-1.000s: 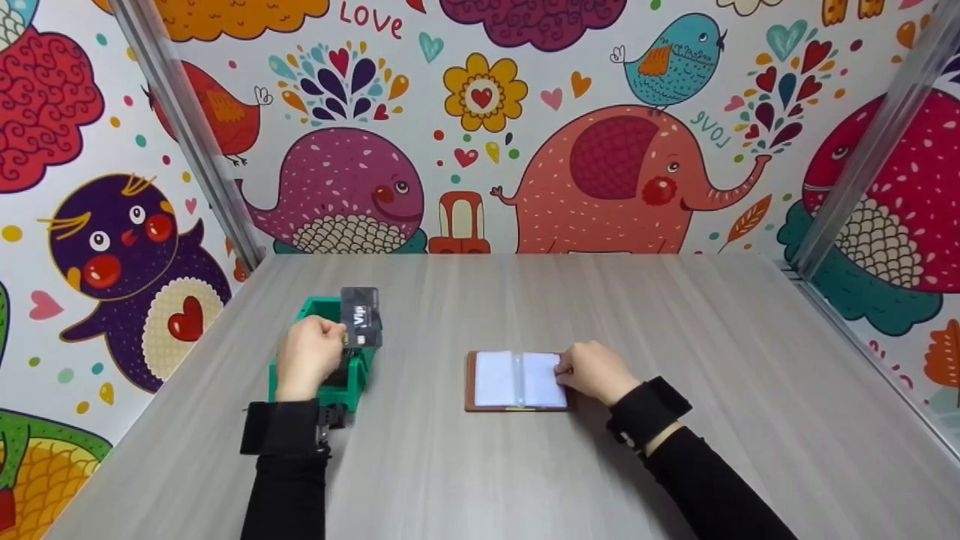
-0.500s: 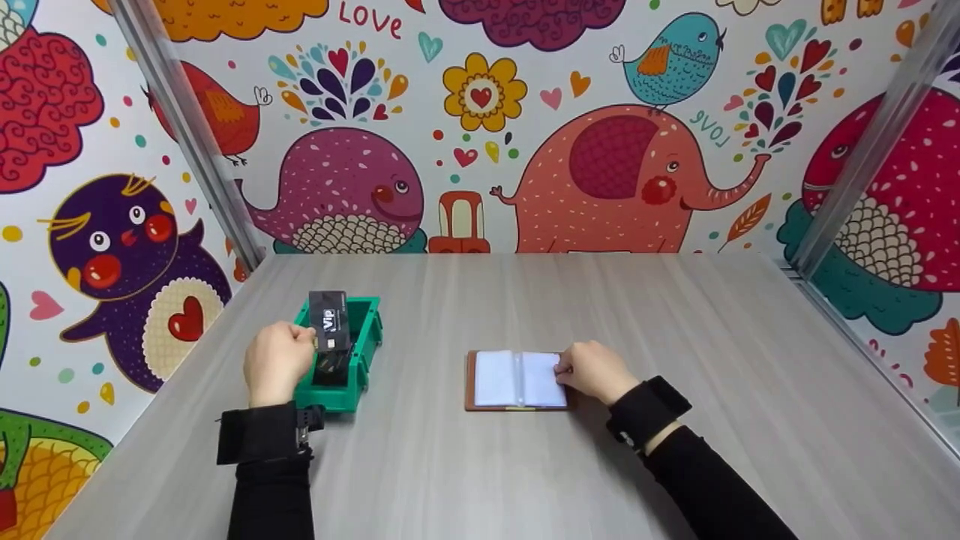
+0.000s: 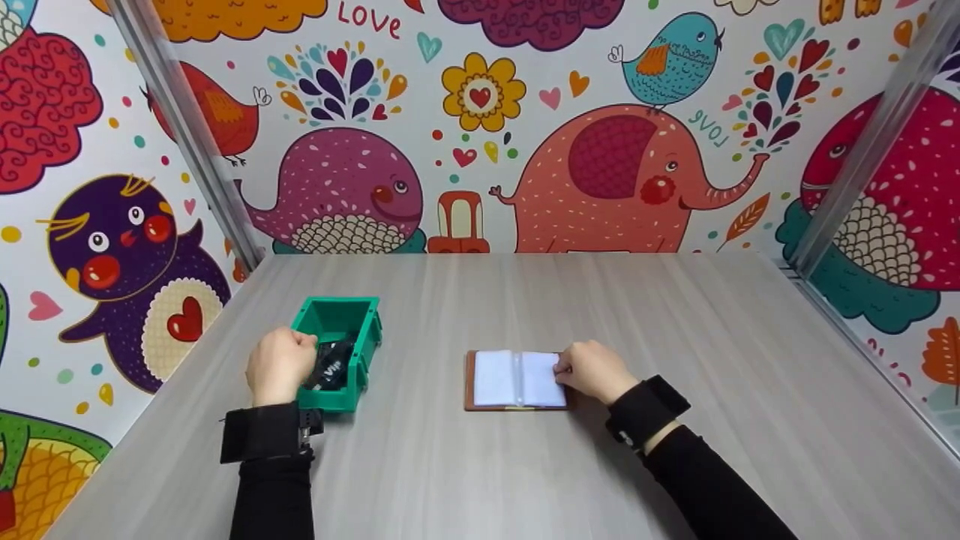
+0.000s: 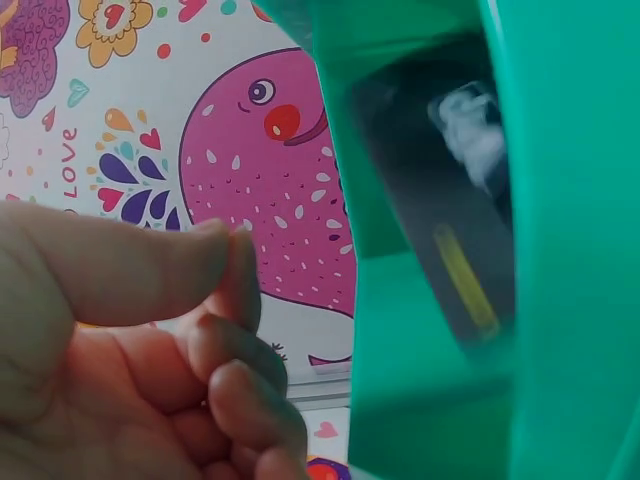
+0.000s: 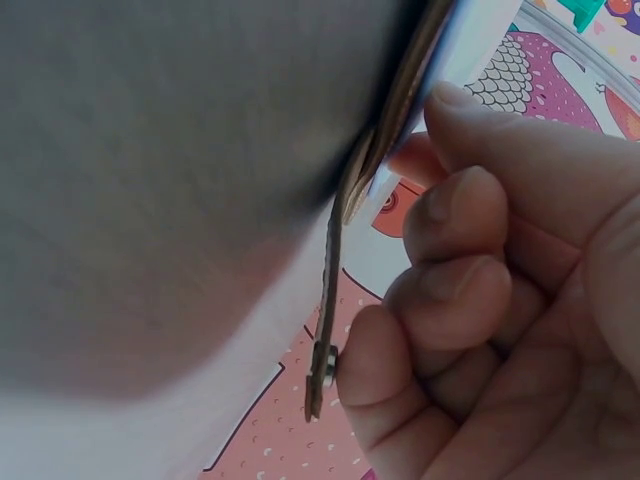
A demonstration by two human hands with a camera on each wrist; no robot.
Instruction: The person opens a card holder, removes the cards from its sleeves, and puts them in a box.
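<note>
A black card lettered "Vip" [image 3: 332, 367] lies among dark cards inside the green bin [image 3: 330, 400]. The left wrist view shows a dark card [image 4: 400, 170] with a yellow strip, slightly blurred, within the bin. Just left of the bin is my left hand [image 3: 279, 366], its fingers curled and thumb meeting the index finger, with nothing between them. A brown card holder [image 3: 470, 381] lies spread on the table, showing pale sleeves. At its right edge my right hand [image 3: 595, 370] pinches the page edge between thumb and index finger. A strap [image 5: 328, 290] with a metal snap hangs beside those fingers.
The grey wood-grain table [image 3: 450, 472] spreads under everything. Walls printed with cartoon animals [image 3: 607, 180] enclose its back and sides, with metal posts [image 3: 187, 135] at the corners. Bare table separates the bin from the card holder.
The left hand moved left with the Vip card, then let it go; the card dropped into the green bin. The right hand stays at the card holder's edge.
</note>
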